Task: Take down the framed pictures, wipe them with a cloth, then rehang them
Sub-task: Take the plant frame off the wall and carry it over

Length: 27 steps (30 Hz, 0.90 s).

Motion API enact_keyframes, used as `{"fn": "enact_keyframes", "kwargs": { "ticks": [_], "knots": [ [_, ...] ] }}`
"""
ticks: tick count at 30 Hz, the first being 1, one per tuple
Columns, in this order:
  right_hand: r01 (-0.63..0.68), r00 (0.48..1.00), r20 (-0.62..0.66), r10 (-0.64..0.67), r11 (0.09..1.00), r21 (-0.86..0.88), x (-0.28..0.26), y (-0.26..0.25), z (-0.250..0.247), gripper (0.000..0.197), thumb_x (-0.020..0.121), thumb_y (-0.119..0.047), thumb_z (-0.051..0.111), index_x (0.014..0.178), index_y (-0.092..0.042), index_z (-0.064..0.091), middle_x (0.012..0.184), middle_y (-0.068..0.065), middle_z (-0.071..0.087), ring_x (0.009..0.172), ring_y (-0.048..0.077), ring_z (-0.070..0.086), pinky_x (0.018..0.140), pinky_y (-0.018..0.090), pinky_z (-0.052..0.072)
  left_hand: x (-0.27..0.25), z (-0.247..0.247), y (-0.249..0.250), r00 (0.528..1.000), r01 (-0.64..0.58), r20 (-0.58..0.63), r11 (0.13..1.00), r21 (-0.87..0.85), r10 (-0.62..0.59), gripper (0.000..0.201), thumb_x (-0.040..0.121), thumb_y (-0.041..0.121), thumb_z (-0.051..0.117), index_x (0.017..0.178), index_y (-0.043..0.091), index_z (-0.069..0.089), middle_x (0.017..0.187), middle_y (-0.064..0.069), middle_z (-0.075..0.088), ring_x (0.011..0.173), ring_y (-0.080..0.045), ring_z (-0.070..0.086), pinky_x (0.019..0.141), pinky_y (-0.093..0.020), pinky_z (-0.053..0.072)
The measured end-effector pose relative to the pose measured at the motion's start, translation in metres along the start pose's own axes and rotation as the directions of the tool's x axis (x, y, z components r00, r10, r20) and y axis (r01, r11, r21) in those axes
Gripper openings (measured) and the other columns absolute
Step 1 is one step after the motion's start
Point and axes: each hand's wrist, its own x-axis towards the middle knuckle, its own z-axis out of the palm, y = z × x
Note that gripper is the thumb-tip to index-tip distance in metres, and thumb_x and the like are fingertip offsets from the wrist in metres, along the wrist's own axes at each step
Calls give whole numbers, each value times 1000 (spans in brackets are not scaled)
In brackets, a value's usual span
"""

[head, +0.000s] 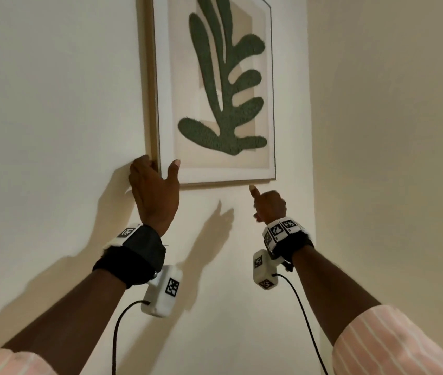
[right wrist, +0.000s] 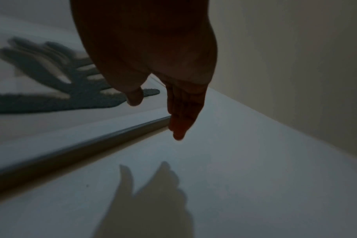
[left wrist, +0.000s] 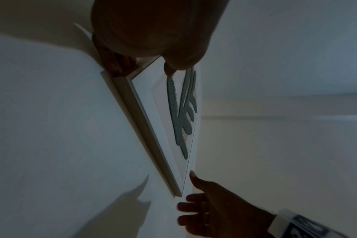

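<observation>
A framed picture with a green leaf shape and a light wood frame hangs flat on the cream wall. My left hand grips its lower left corner, with the fingers curled round the frame's left edge and the thumb on the front. The left wrist view shows the same hold by the left hand on the picture. My right hand is just under the lower right corner, thumb raised, holding nothing. In the right wrist view the right hand has straight fingers beside the end of the bottom rail.
An inner wall corner runs close to the picture's right edge, with a side wall beyond it. Bare wall spreads to the left and below. Camera cables hang from both wrists.
</observation>
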Motion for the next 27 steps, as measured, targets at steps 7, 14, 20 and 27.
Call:
{"fn": "enact_keyframes", "kwargs": {
  "ticks": [7, 14, 20, 27],
  "knots": [
    [-384, 886, 451, 110, 721, 578, 17, -23, 9, 75, 87, -53, 64, 145, -13, 36, 110, 21, 60, 83, 31, 67, 74, 36, 59, -1, 24, 11, 989, 82, -120, 997, -10, -82, 51, 90, 39, 65, 117, -1, 51, 115, -17, 53, 108, -33, 49, 94, -37, 37],
    [-505, 852, 516, 85, 394, 768, 29, -34, 35, 72, 87, -44, 69, 141, -6, 41, 106, 23, 62, 94, 35, 66, 53, 37, 58, -1, 45, 1, 991, 137, 0, 985, 107, -137, 53, 87, 56, 59, 89, 3, 59, 85, -9, 63, 89, -34, 59, 77, -35, 40],
    [-496, 850, 527, 14, 359, 790, 29, -37, 39, 51, 90, -21, 69, 131, 2, 49, 94, 21, 61, 84, 34, 62, 51, 42, 60, 11, 49, 16, 963, 267, 16, 960, 83, -269, 74, 90, 68, 44, 111, -1, 57, 114, -22, 61, 110, -38, 53, 89, -39, 39],
    [-462, 840, 535, -87, 403, 790, 26, -41, 30, 62, 76, -9, 81, 126, 11, 51, 117, 30, 61, 98, 44, 66, 68, 46, 60, 24, 32, 12, 961, 201, -209, 975, 93, -178, 73, 87, 75, 36, 89, 5, 56, 88, -17, 64, 87, -37, 56, 75, -40, 38]
  ]
}}
